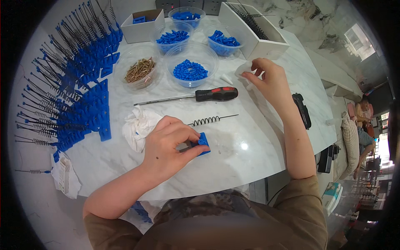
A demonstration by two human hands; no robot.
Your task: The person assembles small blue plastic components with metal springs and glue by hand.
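My left hand (173, 139) is closed on a small blue plastic block (203, 143), held between thumb and fingertips just over the table. A black coil spring with a straight wire end (207, 121) lies right behind that block; its left end is hidden by my hand. Farther right, my right hand (268, 79) is curled, thumb and forefinger bent around a small translucent white thing (243, 69) too faint to name. Beside it lies a white pointed cap (226, 78). A black and red screwdriver (216, 94) rests between my hands, its shaft pointing left.
Clear tubs hold brass screws (140, 69), blue beads (190, 71) and other blue parts (173, 37). White boxes stand behind, one holding black springs (252, 23). Blue pieces with springs (89, 104) crowd the left. Crumpled tissue (139, 127) lies by my left hand; a black object (301, 110) sits right.
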